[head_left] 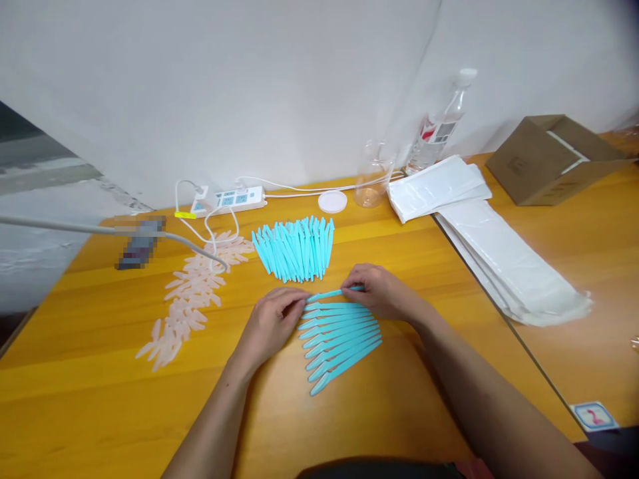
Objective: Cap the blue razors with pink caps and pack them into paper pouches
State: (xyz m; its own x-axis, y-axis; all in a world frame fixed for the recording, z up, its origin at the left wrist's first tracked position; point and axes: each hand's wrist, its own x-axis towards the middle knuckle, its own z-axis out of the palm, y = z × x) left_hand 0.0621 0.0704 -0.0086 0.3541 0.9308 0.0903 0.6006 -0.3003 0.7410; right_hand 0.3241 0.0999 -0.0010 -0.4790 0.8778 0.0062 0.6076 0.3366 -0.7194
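A row of several turquoise plastic sticks (342, 342) lies side by side on the wooden table (100, 399) in front of me. My left hand (272, 322) and my right hand (382, 293) pinch the two ends of one more turquoise stick (333, 293) at the top of that row. Behind it, a fanned heap of the same turquoise sticks (294, 249) rests on the table. A spread of pale pink translucent caps (192, 293) lies to the left.
A white power strip (234, 198) with cables sits at the back, beside a round white lid (332, 201), a clear jar (372, 176) and a plastic bottle (439, 126). White bags (504, 259) are stacked at right, near a cardboard box (549, 159). A blurred object (140, 243) lies left.
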